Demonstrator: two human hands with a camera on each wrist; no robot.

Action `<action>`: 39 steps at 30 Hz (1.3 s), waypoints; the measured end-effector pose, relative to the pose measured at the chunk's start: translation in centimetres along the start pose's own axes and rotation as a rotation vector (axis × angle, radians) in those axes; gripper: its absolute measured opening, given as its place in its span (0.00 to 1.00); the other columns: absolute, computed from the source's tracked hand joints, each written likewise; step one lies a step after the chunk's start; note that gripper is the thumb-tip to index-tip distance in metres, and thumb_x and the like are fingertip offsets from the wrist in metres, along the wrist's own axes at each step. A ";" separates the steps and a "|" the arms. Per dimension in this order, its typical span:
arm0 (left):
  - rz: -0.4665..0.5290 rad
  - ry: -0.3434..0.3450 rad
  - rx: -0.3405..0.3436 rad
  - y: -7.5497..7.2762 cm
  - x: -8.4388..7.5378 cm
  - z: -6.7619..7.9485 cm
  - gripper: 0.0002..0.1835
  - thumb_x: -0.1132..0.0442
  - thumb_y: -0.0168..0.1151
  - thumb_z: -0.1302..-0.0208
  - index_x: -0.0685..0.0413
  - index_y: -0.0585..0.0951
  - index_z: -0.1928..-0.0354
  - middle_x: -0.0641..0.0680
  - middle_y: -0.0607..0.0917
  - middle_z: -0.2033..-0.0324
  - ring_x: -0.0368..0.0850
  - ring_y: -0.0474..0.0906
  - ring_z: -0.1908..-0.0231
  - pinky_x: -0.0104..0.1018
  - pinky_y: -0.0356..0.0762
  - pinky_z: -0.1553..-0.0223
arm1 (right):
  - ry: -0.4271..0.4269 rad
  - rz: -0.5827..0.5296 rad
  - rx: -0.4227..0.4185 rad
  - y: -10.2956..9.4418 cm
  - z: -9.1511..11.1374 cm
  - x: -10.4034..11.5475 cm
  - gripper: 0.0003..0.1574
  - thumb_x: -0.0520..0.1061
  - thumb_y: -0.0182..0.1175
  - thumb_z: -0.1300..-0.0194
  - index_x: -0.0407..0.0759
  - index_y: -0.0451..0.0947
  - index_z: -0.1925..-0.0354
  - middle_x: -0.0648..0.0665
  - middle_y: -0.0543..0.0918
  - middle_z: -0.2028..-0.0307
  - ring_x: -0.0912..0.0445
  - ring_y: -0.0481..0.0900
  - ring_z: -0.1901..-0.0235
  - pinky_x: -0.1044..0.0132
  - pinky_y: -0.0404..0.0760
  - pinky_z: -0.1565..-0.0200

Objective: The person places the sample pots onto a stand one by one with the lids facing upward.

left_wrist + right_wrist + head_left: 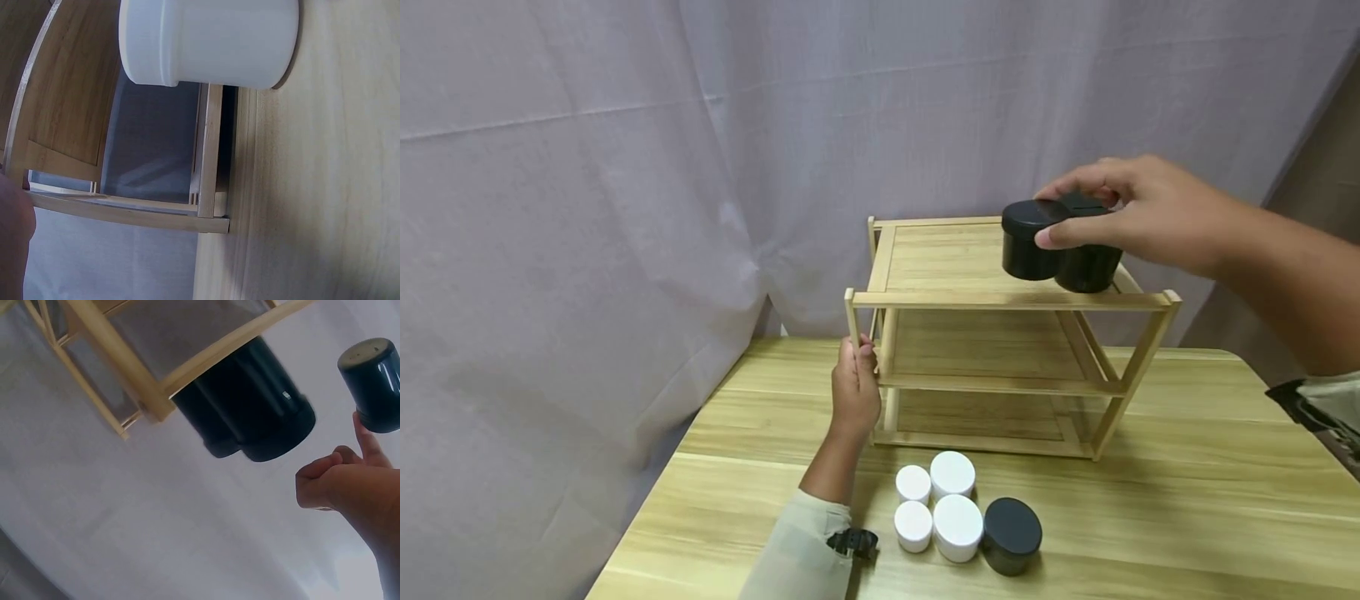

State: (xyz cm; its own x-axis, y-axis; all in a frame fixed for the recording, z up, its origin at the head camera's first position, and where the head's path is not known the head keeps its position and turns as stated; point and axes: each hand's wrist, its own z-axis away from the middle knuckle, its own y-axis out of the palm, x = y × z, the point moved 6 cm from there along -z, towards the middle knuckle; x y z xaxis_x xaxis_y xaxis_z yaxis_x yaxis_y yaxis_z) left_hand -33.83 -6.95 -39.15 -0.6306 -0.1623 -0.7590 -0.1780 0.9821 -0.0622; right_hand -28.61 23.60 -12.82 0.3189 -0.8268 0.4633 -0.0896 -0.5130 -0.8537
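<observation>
My right hand (1150,217) pinches a black lidded jar (1028,250) between thumb and fingers, over the top tier of a wooden three-tier rack (940,258). In the right wrist view this held jar (375,381) is apart from two more black jars (269,406), which stand at the rack's right end. One of those jars (1084,268) shows under my right hand in the head view; the other is mostly hidden. My left hand (856,387) grips the rack's left front upright. Only part of that hand (12,231) shows in the left wrist view.
Several white lidded jars (957,525) stand on the wooden table (1187,517) before the rack, with a black jar (1012,533) at their right. One white jar (219,40) looms close in the left wrist view. A grey curtain (790,108) hangs behind.
</observation>
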 end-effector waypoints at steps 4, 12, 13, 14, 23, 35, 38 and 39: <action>-0.004 0.011 -0.003 -0.1 0.1 0.0 0.11 0.66 0.43 0.11 0.69 0.73 0.50 0.59 0.71 0.74 0.36 0.63 0.74 0.27 0.65 0.72 | 0.009 0.023 0.068 0.2 -1.3 -0.1 0.42 0.68 0.70 0.28 0.59 0.75 0.23 0.38 0.73 0.31 0.40 0.65 0.39 0.41 0.69 0.45; -0.007 0.026 -0.010 0.2 0.0 -0.1 0.11 0.67 0.44 0.12 0.69 0.73 0.50 0.62 0.72 0.75 0.36 0.64 0.73 0.27 0.65 0.72 | 0.003 0.079 0.156 0.4 -3.8 -0.7 0.45 0.68 0.68 0.27 0.55 0.72 0.20 0.33 0.70 0.31 0.35 0.68 0.37 0.41 0.76 0.47; -0.009 0.024 -0.009 0.2 0.0 -0.1 0.11 0.67 0.44 0.12 0.69 0.73 0.50 0.62 0.72 0.75 0.36 0.64 0.74 0.27 0.65 0.72 | 0.003 0.086 0.159 0.5 -4.0 -0.8 0.45 0.68 0.67 0.26 0.55 0.71 0.20 0.32 0.70 0.31 0.34 0.67 0.36 0.38 0.75 0.45; -0.009 0.023 -0.008 0.3 0.1 -0.1 0.11 0.66 0.44 0.12 0.70 0.73 0.50 0.61 0.72 0.75 0.36 0.64 0.74 0.27 0.66 0.72 | 0.007 0.092 0.160 0.5 -4.2 -0.9 0.45 0.68 0.67 0.26 0.54 0.70 0.20 0.31 0.69 0.31 0.32 0.65 0.34 0.33 0.73 0.43; -0.025 0.019 -0.026 0.1 0.0 0.0 0.11 0.67 0.45 0.12 0.69 0.74 0.50 0.61 0.73 0.75 0.36 0.65 0.73 0.27 0.66 0.71 | 0.092 0.134 0.234 1.0 -6.2 -1.6 0.51 0.68 0.67 0.26 0.49 0.65 0.18 0.22 0.43 0.15 0.23 0.37 0.19 0.14 0.54 0.31; -0.024 0.045 -0.035 0.0 -0.4 -0.1 0.12 0.68 0.45 0.12 0.72 0.73 0.51 0.60 0.72 0.76 0.35 0.64 0.74 0.27 0.64 0.72 | 0.193 0.177 0.239 0.8 -7.7 -1.7 0.54 0.73 0.67 0.29 0.48 0.67 0.19 0.19 0.48 0.18 0.24 0.39 0.23 0.15 0.58 0.32; -0.019 0.026 -0.031 -0.1 -0.4 0.0 0.12 0.67 0.45 0.12 0.71 0.73 0.51 0.60 0.72 0.75 0.35 0.64 0.74 0.27 0.65 0.72 | 0.183 0.228 0.233 1.1 -7.9 -1.5 0.53 0.73 0.67 0.29 0.48 0.68 0.20 0.20 0.49 0.18 0.24 0.42 0.25 0.14 0.54 0.33; -0.018 0.023 -0.031 -0.1 -0.4 0.0 0.12 0.67 0.45 0.12 0.71 0.74 0.51 0.60 0.72 0.75 0.35 0.64 0.74 0.27 0.65 0.72 | 0.175 0.245 0.230 1.2 -7.9 -1.5 0.52 0.73 0.67 0.29 0.48 0.68 0.21 0.19 0.50 0.19 0.24 0.43 0.26 0.15 0.53 0.33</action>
State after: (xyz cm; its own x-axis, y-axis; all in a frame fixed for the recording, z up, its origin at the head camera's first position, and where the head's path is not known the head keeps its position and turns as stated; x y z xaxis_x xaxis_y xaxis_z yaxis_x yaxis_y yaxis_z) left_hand -33.55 -6.96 -38.90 -0.6440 -0.1826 -0.7429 -0.2127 0.9755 -0.0554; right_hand -36.64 22.42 -12.62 0.1465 -0.9557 0.2552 0.0771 -0.2462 -0.9662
